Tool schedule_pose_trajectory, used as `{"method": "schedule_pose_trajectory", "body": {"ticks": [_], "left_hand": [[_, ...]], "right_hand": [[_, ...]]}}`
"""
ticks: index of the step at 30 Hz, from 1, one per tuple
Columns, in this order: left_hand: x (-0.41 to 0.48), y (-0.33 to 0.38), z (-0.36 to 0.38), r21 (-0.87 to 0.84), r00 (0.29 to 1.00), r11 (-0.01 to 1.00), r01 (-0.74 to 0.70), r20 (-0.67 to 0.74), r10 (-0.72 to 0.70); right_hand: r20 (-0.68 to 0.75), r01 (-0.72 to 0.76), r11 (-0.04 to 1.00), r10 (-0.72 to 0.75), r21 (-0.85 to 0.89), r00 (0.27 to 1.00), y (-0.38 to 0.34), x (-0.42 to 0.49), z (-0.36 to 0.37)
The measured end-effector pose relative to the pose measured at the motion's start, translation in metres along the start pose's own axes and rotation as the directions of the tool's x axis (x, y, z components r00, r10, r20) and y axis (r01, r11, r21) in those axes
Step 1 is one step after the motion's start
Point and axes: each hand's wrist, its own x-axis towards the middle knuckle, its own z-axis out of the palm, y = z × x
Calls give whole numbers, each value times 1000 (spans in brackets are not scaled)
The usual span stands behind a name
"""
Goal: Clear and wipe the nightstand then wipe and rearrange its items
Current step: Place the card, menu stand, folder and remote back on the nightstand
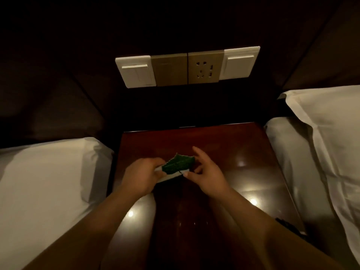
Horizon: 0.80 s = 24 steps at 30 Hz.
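Note:
A small green-and-white cloth [176, 166] with a jagged edge is held just above the dark glossy wooden nightstand [239, 145]. My left hand [141, 177] grips its left white end. My right hand [207, 172] pinches its lower right corner between thumb and finger, the other fingers spread. No other item shows on the nightstand top.
White bedding lies to the left [44, 184] and a white pillow and sheet to the right [321, 137]. A wall panel of switches and sockets [187, 68] sits behind the nightstand. A dark object [284, 223] pokes out at the nightstand's right front edge.

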Motion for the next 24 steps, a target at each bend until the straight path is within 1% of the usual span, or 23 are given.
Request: {"method": "schedule_pose_trajectory", "body": {"ticks": [2,5,8,9,10,11,13,14,16,18,19,21,24], "left_hand": [[14,1,6,-25,999,1000,2,-32,-2],[35,4,17,-45,993,999,-13,-119,8],[45,6,27,-44,980,996,-83,-184,74],[46,5,30,-76,975,992,-102,-205,84],[45,3,33,-146,970,984,-102,-235,66],[43,0,35,-242,961,967,-83,-275,14],[37,-6,41,-415,935,910,12,-318,-157],[33,-9,45,-483,922,873,67,-305,-240],[26,-15,52,-627,902,763,157,-224,-369],[19,-20,57,-725,896,656,211,-125,-427],[15,-21,60,-737,895,636,227,-100,-435],[7,-24,63,-725,893,644,242,-93,-440],[-1,-24,58,-665,905,705,247,-102,-413]], "right_hand": [[-17,-20,999,21,36,1000,3,18,3],[-127,-82,994,90,67,988,14,30,0],[-207,-125,982,152,138,967,24,32,-4],[-228,-137,974,177,180,957,27,31,-5],[-255,-148,961,207,235,944,30,31,-5],[-286,-158,946,241,283,928,31,30,-6],[-340,-165,921,291,353,894,34,25,-7],[-359,-162,913,303,374,883,34,21,-7],[-377,-164,915,308,368,874,33,13,-5],[-380,-169,931,291,324,878,32,5,-1],[-383,-166,945,269,281,884,31,3,1],[-368,-154,971,214,185,905,26,2,5],[-319,-112,990,135,88,938,13,3,11]]}}
